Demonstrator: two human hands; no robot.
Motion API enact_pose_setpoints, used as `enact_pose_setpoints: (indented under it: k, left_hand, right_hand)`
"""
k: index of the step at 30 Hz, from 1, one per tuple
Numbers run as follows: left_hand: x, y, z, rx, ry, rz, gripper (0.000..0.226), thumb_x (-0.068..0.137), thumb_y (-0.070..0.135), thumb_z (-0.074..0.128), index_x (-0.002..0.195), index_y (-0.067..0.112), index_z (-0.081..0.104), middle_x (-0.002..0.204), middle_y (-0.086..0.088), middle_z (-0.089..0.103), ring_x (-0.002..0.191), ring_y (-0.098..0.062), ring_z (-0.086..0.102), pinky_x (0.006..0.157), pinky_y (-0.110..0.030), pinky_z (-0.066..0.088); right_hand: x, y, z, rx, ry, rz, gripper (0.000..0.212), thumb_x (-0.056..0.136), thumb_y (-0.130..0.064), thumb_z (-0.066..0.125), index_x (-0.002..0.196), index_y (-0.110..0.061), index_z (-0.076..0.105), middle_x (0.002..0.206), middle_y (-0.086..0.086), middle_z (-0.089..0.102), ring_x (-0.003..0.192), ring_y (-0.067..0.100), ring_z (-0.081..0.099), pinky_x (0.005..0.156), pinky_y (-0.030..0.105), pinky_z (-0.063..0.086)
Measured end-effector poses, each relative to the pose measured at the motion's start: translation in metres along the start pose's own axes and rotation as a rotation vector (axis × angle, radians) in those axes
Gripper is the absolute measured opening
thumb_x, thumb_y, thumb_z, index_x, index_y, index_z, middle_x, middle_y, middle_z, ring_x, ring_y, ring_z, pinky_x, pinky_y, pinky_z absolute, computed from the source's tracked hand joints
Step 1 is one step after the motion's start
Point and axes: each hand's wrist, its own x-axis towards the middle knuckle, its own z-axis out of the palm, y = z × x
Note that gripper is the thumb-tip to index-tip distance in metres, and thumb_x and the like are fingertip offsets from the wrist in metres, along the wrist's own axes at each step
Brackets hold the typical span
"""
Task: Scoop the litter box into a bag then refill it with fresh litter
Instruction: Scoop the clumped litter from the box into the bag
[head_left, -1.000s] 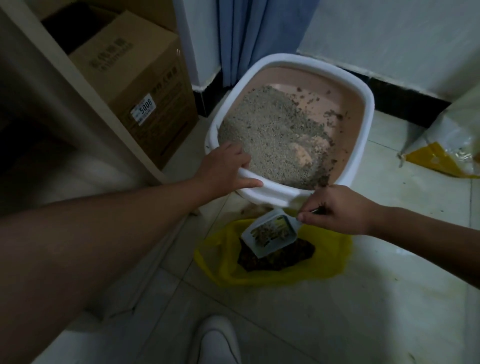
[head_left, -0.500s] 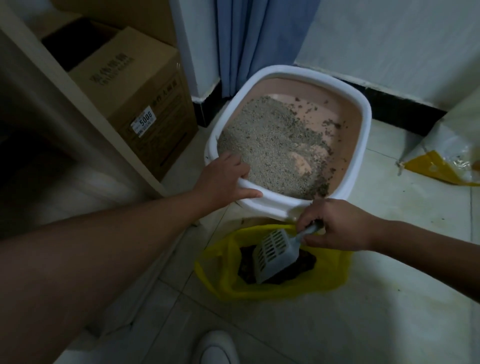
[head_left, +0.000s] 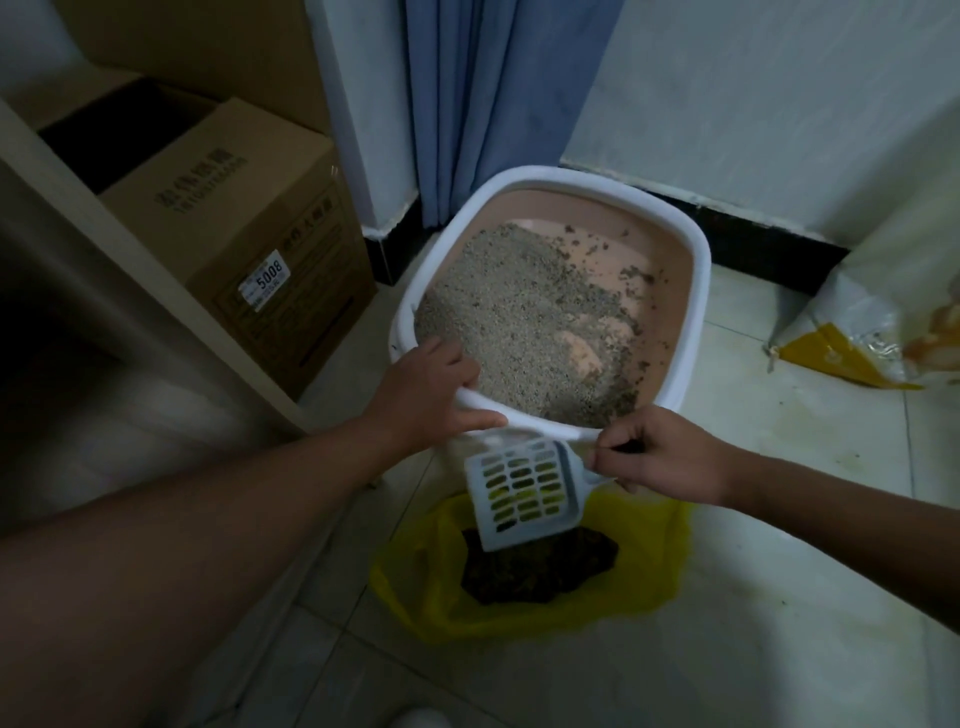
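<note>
- The litter box (head_left: 693, 291), white-rimmed with a pink inside, stands tipped up on the tiled floor (head_left: 779, 623) at the far centre; its near edge is raised; grey litter (head_left: 519, 322) lies heaped toward the near left of the pan, with bare pink bottom showing at the far right.
- The left hand (head_left: 423, 397) grips the near-left rim of the box; fingers curl over the rim into the pan, thumb stretched along the rim's outer face.
- The right hand (head_left: 670, 457) holds the handle of the slotted scoop (head_left: 524, 493), fingers curled round it, just near of the box's rim; the scoop's head points near and left, tilted down, above the bag; its slots look empty.
- The yellow bag (head_left: 649, 566) lies open on the floor just near of the box; dark clumped waste (head_left: 550, 571) sits inside it.
- A cardboard box (head_left: 260, 234) with a label reading 5008 stands at the far left; a blue curtain (head_left: 498, 93) hangs behind the litter box; a white and yellow sack (head_left: 852, 332) lies at the far right.
</note>
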Motion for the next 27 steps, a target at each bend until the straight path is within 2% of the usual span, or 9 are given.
enact_pose_setpoints:
  k: [2,4,6,9,12,16,18,24,27]
  left_hand:
    - [0.001,-0.001,0.000,-0.008,-0.005,0.023,0.038,0.073,0.052,0.068,0.075,0.016,0.058,0.080,0.000,0.052,0.077,-0.012,0.038,0.061,-0.027,0.035]
    - [0.001,-0.002,0.000,-0.026,0.005,0.058,0.024,0.070,0.037,0.065,0.074,0.014,0.058,0.079,-0.002,0.053,0.075,-0.017,0.044,0.061,-0.027,0.035]
    - [0.001,-0.003,0.000,-0.034,0.015,0.071,0.033,0.071,0.046,0.061,0.073,0.013,0.060,0.079,-0.003,0.054,0.075,-0.018,0.047,0.062,-0.027,0.032]
    - [0.001,-0.004,0.001,-0.059,0.046,0.053,0.052,0.073,0.065,0.064,0.070,0.014,0.057,0.076,0.000,0.051,0.073,-0.015,0.043,0.060,-0.029,0.035]
    - [0.001,-0.004,0.002,-0.066,0.058,0.060,0.058,0.073,0.072,0.064,0.071,0.015,0.056,0.076,0.001,0.049,0.073,-0.014,0.041,0.063,-0.025,0.031]
    - [0.001,-0.005,0.004,-0.078,0.050,0.050,0.056,0.072,0.073,0.064,0.070,0.018,0.054,0.077,0.005,0.048,0.075,-0.012,0.040,0.065,-0.023,0.032]
    - [0.001,-0.005,0.004,-0.079,0.049,0.037,0.056,0.072,0.074,0.063,0.070,0.018,0.055,0.078,0.006,0.047,0.076,-0.010,0.038,0.066,-0.021,0.030]
    - [-0.002,-0.004,0.008,-0.140,0.022,-0.036,0.055,0.070,0.073,0.065,0.071,0.019,0.054,0.082,0.007,0.047,0.079,-0.011,0.040,0.069,-0.021,0.030]
    - [-0.004,-0.003,0.012,-0.184,0.019,-0.082,0.055,0.069,0.071,0.068,0.072,0.018,0.054,0.083,0.006,0.048,0.080,-0.012,0.041,0.070,-0.023,0.034]
  right_hand:
    - [0.002,-0.001,-0.005,0.088,0.049,0.036,0.043,0.094,-0.020,0.061,0.052,-0.008,0.060,0.051,0.015,0.055,0.046,0.018,0.047,0.054,0.028,0.041]
    - [0.006,-0.002,-0.011,0.191,0.117,0.068,0.047,0.095,-0.017,0.058,0.051,-0.001,0.056,0.048,0.013,0.050,0.042,0.012,0.043,0.053,0.019,0.039]
    - [0.008,-0.003,-0.017,0.289,0.183,0.116,0.049,0.096,-0.017,0.056,0.051,0.001,0.055,0.047,0.010,0.047,0.040,0.011,0.038,0.050,0.018,0.037]
    - [0.011,-0.004,-0.027,0.371,0.287,0.175,0.051,0.097,-0.022,0.054,0.047,-0.008,0.057,0.046,0.009,0.043,0.041,0.014,0.032,0.045,0.021,0.030]
    - [0.020,0.003,-0.038,0.361,0.441,0.260,0.045,0.095,-0.027,0.057,0.053,-0.010,0.059,0.050,0.007,0.047,0.044,0.014,0.038,0.045,0.020,0.033]
    - [0.041,0.014,-0.061,0.126,0.452,0.355,0.021,0.093,-0.032,0.062,0.081,-0.016,0.067,0.066,-0.002,0.061,0.059,0.011,0.055,0.055,0.022,0.040]
    - [0.057,0.022,-0.074,-0.040,0.437,0.385,0.012,0.092,-0.033,0.062,0.093,-0.021,0.064,0.075,-0.007,0.061,0.068,0.007,0.058,0.057,0.022,0.042]
    - [0.116,0.049,-0.108,-0.511,0.464,0.514,0.021,0.093,-0.041,0.055,0.094,-0.023,0.067,0.080,-0.002,0.065,0.067,0.012,0.062,0.050,0.024,0.045]
    - [0.136,0.054,-0.121,-0.615,0.431,0.547,0.021,0.091,-0.041,0.058,0.090,-0.021,0.066,0.079,0.000,0.065,0.069,0.014,0.064,0.058,0.028,0.055]
